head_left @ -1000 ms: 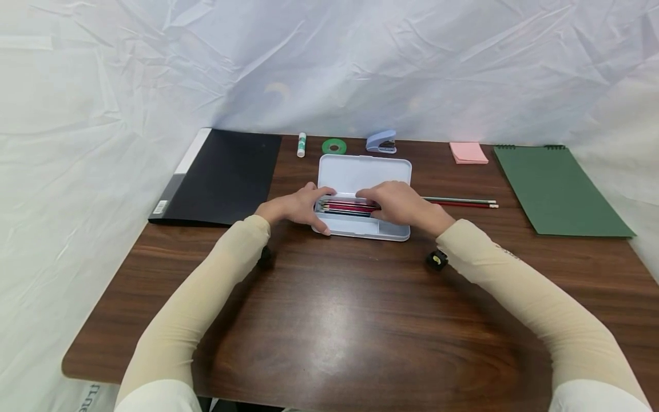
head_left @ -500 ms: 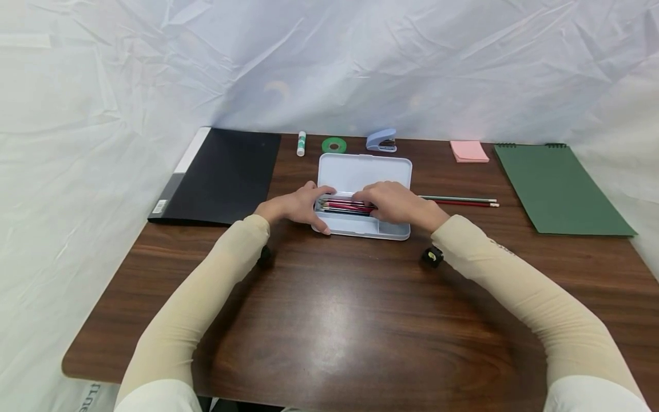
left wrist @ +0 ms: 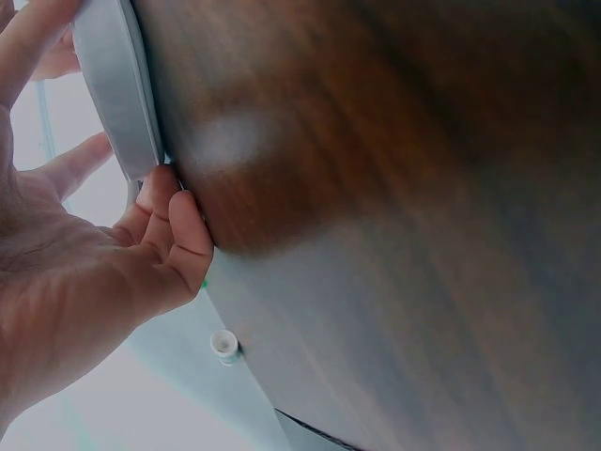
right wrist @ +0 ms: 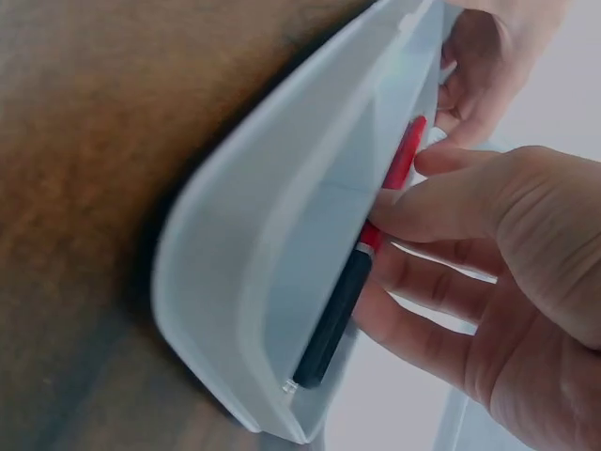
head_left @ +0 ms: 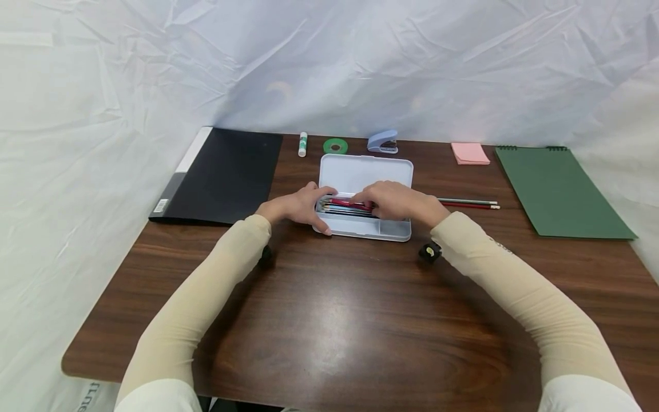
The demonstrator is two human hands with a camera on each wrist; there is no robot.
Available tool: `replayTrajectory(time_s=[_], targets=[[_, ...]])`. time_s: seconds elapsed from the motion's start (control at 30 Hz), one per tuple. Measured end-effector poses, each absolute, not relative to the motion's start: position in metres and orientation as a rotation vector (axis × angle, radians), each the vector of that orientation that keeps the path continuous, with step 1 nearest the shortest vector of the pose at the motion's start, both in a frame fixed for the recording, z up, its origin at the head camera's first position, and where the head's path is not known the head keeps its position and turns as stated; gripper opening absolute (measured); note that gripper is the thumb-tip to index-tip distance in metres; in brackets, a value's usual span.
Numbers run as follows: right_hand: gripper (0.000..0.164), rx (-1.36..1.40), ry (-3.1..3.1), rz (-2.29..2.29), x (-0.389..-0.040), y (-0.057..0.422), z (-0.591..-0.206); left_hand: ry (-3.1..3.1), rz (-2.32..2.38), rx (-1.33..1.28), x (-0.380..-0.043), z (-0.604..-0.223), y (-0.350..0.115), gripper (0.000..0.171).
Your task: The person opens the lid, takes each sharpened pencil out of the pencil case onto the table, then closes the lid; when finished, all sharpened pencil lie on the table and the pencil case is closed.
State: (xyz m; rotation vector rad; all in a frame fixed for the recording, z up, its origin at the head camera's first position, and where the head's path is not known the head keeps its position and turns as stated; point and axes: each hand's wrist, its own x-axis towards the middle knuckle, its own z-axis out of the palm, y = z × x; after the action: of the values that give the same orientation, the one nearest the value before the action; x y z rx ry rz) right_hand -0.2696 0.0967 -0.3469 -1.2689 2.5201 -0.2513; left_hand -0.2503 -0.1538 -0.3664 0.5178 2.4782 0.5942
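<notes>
An open white pencil case lies on the table, its lid raised at the back. Several pencils lie inside its long compartment. My left hand grips the case's left end, thumb at the near side and fingers toward the back; in the left wrist view, fingers curl at its edge. My right hand is over the case's right half. In the right wrist view its thumb and fingers pinch a slim red pen with a black end section, which reaches toward the case's end wall.
Two long pencils lie right of the case. Behind it are a glue stick, green tape and a stapler. Pink sticky notes and a green spiral notebook lie right, a black folder left.
My right hand and forearm have shifted slightly left, and the red pen now shows more plainly above the pencils. The left hand keeps its hold on the case.
</notes>
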Motion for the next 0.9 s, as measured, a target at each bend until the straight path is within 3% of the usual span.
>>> replayTrajectory(time_s=[0.57, 0.9], targets=[[0.048, -1.221, 2.400, -0.433, -0.281, 0.116, -0.334, 2.479, 0.614, 0.515, -0.251, -0.367, -0.154, 0.096], [0.046, -1.197, 2.421, -0.425, -0.280, 0.152, -0.332, 2.478, 0.622, 0.515, -0.250, -0.366, -0.155, 0.096]])
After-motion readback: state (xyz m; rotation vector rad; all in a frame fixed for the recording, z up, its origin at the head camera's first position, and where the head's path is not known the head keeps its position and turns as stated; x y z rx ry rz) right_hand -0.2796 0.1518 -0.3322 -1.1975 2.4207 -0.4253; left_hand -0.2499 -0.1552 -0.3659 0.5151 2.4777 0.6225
